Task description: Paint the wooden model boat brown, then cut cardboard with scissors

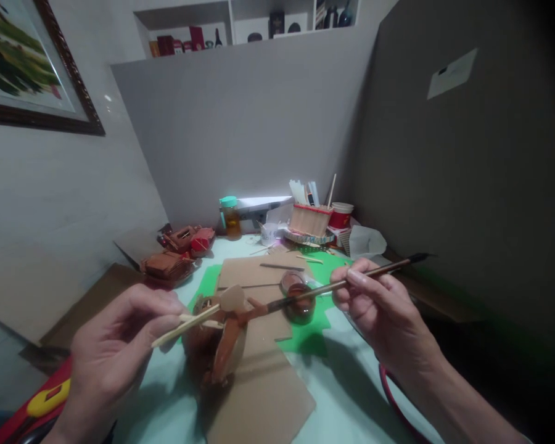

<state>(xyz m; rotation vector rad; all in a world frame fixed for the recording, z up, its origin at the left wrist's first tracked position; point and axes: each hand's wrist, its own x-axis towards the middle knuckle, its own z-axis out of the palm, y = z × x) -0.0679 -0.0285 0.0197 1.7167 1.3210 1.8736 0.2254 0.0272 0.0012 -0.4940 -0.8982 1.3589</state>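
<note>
My left hand (120, 345) pinches a thin pale wooden stick (189, 324). A flat tan rounded piece (232, 298) shows at the stick's far end; I cannot tell how they join. My right hand (383, 302) grips a slender dark paintbrush (324, 288) between thumb and fingers. One end has a black pointed tip at the right; the other reaches left to the tan piece and a reddish-brown form. That reddish-brown object (229, 348), hollow-looking with irregular edges, sits below on brown cardboard (268, 394). A glass jar of brown liquid (300, 305) stands behind the brush.
Reddish-brown model pieces (169, 265) lie at the back left. A bottle with a turquoise lid (231, 219), a wooden box of sticks (309, 219) and a red-and-white tub (341, 216) stand along the back. A grey panel (259, 123) rises behind the table.
</note>
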